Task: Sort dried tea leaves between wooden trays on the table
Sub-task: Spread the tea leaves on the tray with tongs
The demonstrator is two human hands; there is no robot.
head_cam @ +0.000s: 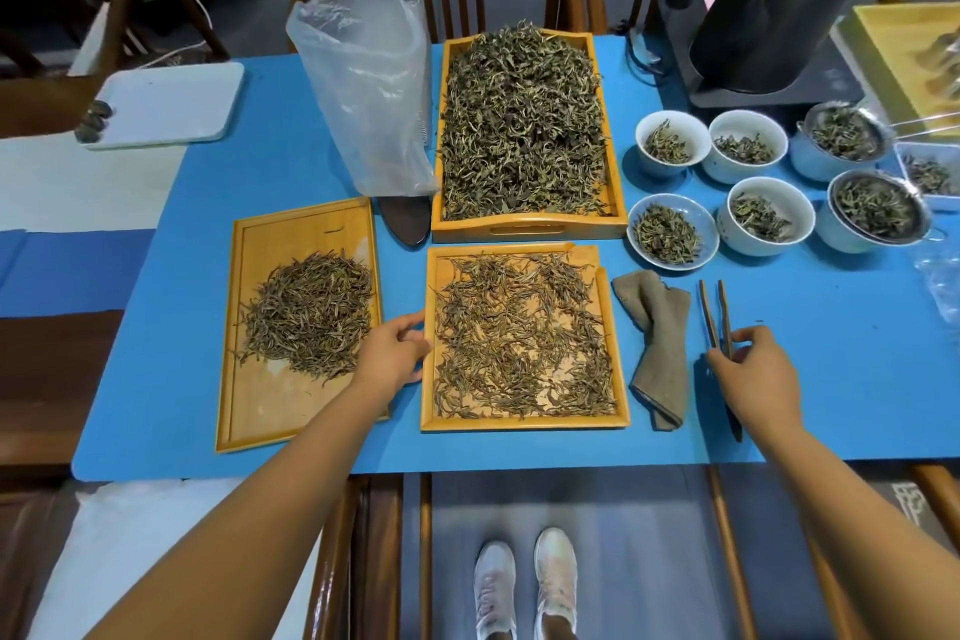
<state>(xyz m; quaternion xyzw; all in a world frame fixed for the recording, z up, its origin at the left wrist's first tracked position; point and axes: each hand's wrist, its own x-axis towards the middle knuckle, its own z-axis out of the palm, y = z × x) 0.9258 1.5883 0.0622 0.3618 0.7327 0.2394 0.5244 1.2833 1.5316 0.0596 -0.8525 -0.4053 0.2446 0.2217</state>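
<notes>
Three wooden trays lie on the blue mat. The far tray [621,203] is heaped with dried tea leaves [524,125]. The middle tray [524,424] holds a thin scattered layer of leaves [519,338]. The left tray [260,411] carries a round pile [311,312]. My left hand [392,353] grips the left rim of the middle tray. My right hand [756,372] pinches dark wooden tweezers [719,314] lying right of a folded brown cloth [660,338].
Several white bowls of leaves [670,143] and metal strainers [878,205] stand at the right. A clear plastic bag [369,83] stands left of the far tray, a dark scoop [405,224] below it. A black machine [769,10] sits back right, a white tray [171,101] back left.
</notes>
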